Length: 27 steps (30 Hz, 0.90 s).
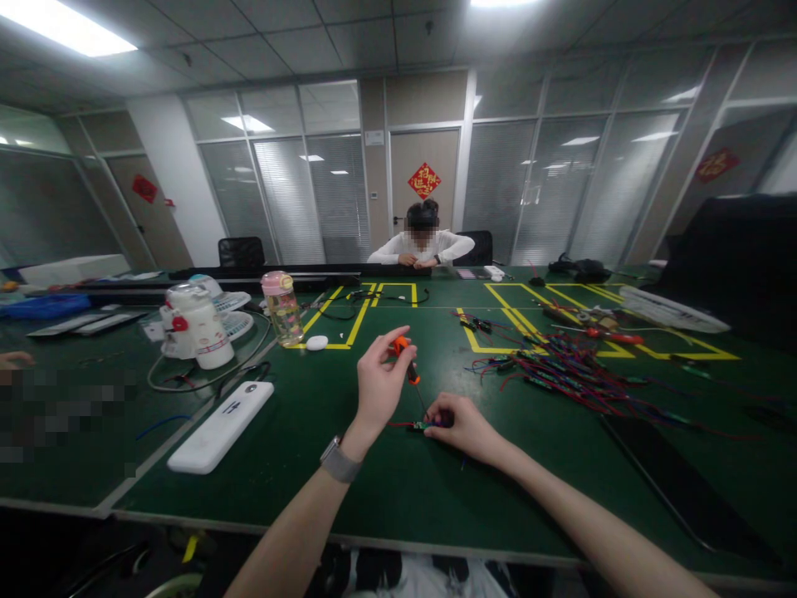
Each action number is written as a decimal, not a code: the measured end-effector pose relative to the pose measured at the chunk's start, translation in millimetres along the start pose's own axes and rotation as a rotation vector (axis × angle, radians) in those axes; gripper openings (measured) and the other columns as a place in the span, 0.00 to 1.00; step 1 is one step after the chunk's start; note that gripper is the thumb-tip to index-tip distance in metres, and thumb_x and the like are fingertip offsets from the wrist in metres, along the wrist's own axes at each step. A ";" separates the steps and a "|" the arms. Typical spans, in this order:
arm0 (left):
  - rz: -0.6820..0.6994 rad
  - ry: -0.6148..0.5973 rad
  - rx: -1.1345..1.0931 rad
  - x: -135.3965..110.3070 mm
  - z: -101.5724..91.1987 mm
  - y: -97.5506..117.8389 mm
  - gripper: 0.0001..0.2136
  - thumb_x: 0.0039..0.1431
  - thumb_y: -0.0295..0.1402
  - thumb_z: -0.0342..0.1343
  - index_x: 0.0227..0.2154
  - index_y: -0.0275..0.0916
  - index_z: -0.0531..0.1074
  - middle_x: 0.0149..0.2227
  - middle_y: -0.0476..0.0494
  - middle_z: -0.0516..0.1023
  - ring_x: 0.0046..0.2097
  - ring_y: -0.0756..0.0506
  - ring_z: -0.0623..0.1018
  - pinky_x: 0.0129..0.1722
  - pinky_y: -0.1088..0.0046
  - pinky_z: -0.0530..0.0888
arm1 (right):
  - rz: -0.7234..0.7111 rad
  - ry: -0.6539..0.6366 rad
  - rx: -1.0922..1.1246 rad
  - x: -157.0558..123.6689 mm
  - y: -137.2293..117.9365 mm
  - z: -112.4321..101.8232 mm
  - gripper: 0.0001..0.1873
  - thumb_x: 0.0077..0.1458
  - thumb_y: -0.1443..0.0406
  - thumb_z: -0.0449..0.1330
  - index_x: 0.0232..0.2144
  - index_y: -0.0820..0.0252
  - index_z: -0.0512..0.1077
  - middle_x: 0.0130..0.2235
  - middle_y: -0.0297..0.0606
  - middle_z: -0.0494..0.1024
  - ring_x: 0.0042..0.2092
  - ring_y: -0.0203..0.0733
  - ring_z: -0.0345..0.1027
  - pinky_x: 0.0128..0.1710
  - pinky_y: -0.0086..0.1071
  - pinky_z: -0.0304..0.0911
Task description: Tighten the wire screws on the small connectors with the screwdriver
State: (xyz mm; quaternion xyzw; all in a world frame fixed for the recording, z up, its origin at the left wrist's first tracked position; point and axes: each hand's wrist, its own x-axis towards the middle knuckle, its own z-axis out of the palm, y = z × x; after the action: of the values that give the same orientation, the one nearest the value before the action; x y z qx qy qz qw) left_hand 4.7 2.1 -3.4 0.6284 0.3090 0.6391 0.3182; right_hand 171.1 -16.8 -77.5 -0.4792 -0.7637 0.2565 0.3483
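My left hand [378, 384], with a watch on its wrist, is closed around the orange and black handle of a screwdriver [408, 362]. The screwdriver slants down to the right, its thin shaft reaching a small green circuit board [418, 427]. My right hand [464, 425] pinches that board near its right end, low over the green table. A red wire leaves the board to the left, and darker wires show by my right fingers. Whether the screwdriver's tip touches the board is hard to tell.
A pile of wired circuit boards [576, 370] lies to the right, beside a dark flat panel [678, 482]. On the left are a white power bank [221, 428], a pink-lidded bottle [281, 309] and a white jug [208, 332]. A person [423, 237] sits opposite; another hand [16, 360] shows far left.
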 end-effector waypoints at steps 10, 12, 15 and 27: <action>-0.009 -0.047 0.015 0.3 0.0 -5.2 0.14 0.56 0.34 0.58 0.46 0.40 0.73 0.39 0.43 0.75 0.35 0.48 0.79 0.32 0.75 0.79 | 0.002 -0.005 -0.011 -0.6 -3.1 -1.3 0.06 0.43 0.72 0.66 0.28 0.62 0.75 0.28 0.32 0.71 0.31 0.36 0.64 0.31 0.28 0.58; 0.030 -0.027 0.013 0.0 -1.0 -4.0 0.14 0.59 0.35 0.56 0.47 0.41 0.72 0.40 0.43 0.74 0.36 0.49 0.78 0.33 0.74 0.79 | -0.001 -0.006 -0.003 -1.3 -4.5 -2.1 0.06 0.43 0.72 0.65 0.28 0.62 0.75 0.27 0.31 0.70 0.31 0.36 0.64 0.31 0.28 0.57; 0.086 -0.020 0.011 -0.5 -2.5 -1.2 0.14 0.62 0.36 0.51 0.50 0.42 0.69 0.41 0.44 0.72 0.35 0.51 0.76 0.32 0.75 0.77 | 0.001 -0.005 0.009 -2.1 -4.8 -2.4 0.07 0.43 0.74 0.63 0.29 0.63 0.74 0.27 0.31 0.69 0.30 0.35 0.63 0.30 0.27 0.57; -0.104 -0.744 0.693 -3.1 -13.6 -3.9 0.13 0.43 0.35 0.64 0.34 0.39 0.78 0.34 0.46 0.77 0.35 0.46 0.75 0.32 0.75 0.67 | 0.036 0.002 0.003 0.1 -1.6 -4.0 0.06 0.42 0.74 0.62 0.27 0.63 0.74 0.26 0.31 0.69 0.29 0.35 0.62 0.30 0.27 0.56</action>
State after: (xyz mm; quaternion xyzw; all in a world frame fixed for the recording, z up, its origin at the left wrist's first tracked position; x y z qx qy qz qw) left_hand -8.8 2.1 -8.7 0.8659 0.3993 0.2153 0.2109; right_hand 173.3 -17.1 -73.8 -0.4924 -0.7543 0.2634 0.3451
